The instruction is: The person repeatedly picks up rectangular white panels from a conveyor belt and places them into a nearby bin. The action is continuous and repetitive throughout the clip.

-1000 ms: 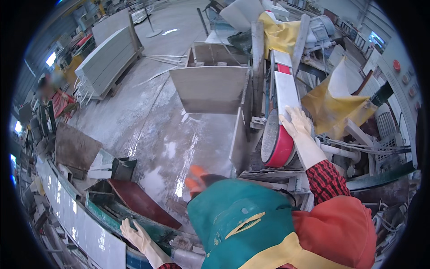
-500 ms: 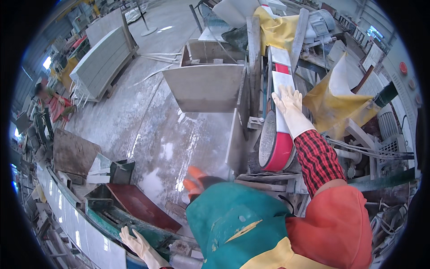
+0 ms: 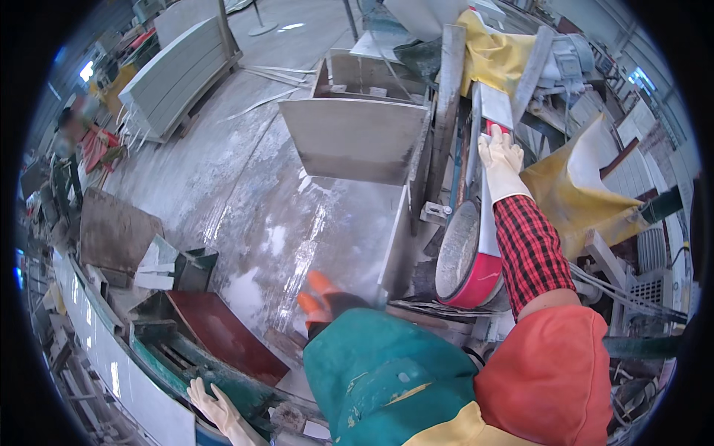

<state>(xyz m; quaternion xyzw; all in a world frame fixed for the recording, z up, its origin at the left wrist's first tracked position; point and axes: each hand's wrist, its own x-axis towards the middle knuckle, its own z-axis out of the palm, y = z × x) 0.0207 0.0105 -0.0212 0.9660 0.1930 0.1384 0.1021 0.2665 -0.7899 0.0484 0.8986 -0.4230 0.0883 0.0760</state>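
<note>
Right fingers [image 3: 497,140], loosely spread, touch a white slab [image 3: 487,230].

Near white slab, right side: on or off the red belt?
On: the slab lies along the red belt, which shows beyond its near end; the right hand covers part of it.

No text, label, brand, number or sign could be read in any part of the frame.

At two o'clock my right hand [image 3: 503,159] lies on a white slab [image 3: 487,236] over a red belt [image 3: 482,286]; at seven, my left hand [image 3: 221,410] spreads beside a green frame [image 3: 167,358].
</note>
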